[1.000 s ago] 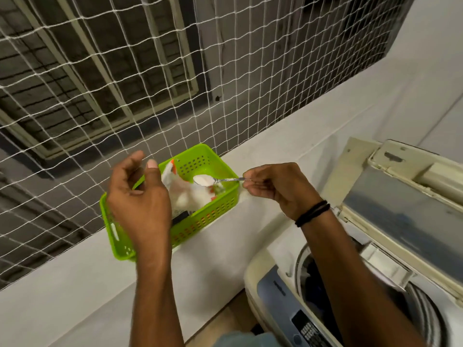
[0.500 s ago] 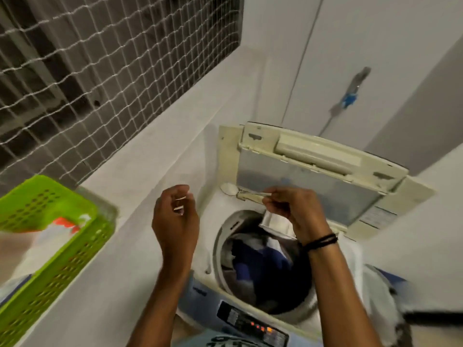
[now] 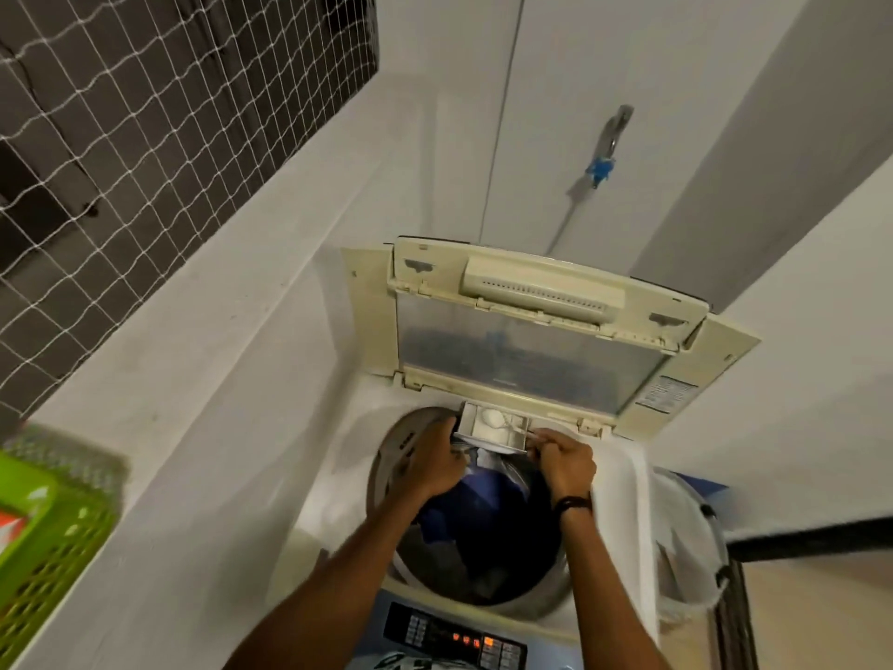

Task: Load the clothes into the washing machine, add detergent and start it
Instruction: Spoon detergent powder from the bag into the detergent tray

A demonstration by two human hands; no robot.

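Left hand grips the detergent drawer by its left end; right hand pinches a spoon, bowl inside the drawer.

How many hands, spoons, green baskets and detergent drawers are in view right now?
hands: 2 (left hand, right hand)
spoon: 1
green basket: 1
detergent drawer: 1
Total: 5
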